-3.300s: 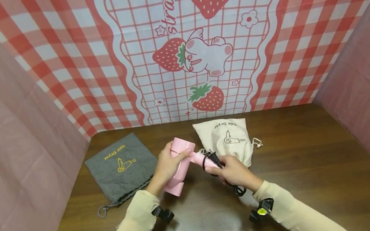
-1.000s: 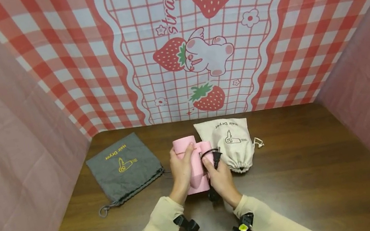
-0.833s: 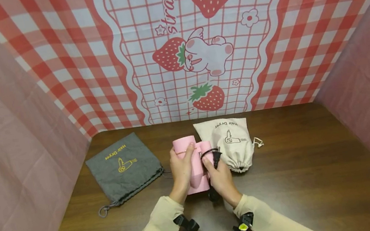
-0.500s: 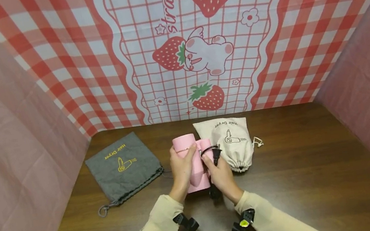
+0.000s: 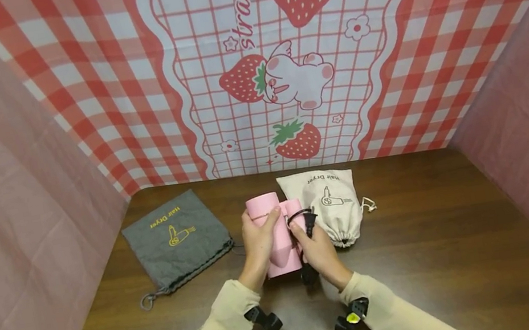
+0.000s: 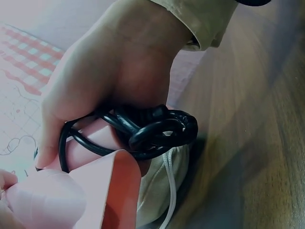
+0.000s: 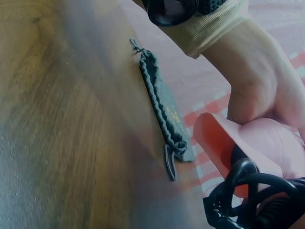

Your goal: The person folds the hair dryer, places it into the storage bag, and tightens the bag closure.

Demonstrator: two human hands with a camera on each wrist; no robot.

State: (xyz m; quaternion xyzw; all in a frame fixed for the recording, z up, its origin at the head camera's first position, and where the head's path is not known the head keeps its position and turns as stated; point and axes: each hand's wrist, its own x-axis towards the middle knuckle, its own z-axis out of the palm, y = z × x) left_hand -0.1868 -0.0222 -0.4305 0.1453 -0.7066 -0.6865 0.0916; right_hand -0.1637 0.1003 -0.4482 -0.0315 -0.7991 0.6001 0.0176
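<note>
A pink hair dryer is held above the table, its handle folded alongside the barrel. My left hand grips the barrel from the left, thumb across its top. On the other side, my right hand holds the handle together with the black power cord that is looped around it. The plug sticks up beside my right thumb. In the right wrist view the flared nozzle points toward the table, close to the bundled cord. Most fingers of both hands are hidden behind the dryer.
A flat grey drawstring bag printed "Hair Dryer" lies on the wooden table at the left. Just behind my right hand is a cream drawstring bag, looking fuller. A checked strawberry cloth hangs at the back, with pink cloth at both sides.
Since the oldest frame the handle has swung in against the barrel, the dryer has turned more upright, and my hands have come together. Over the last second almost nothing has moved.
</note>
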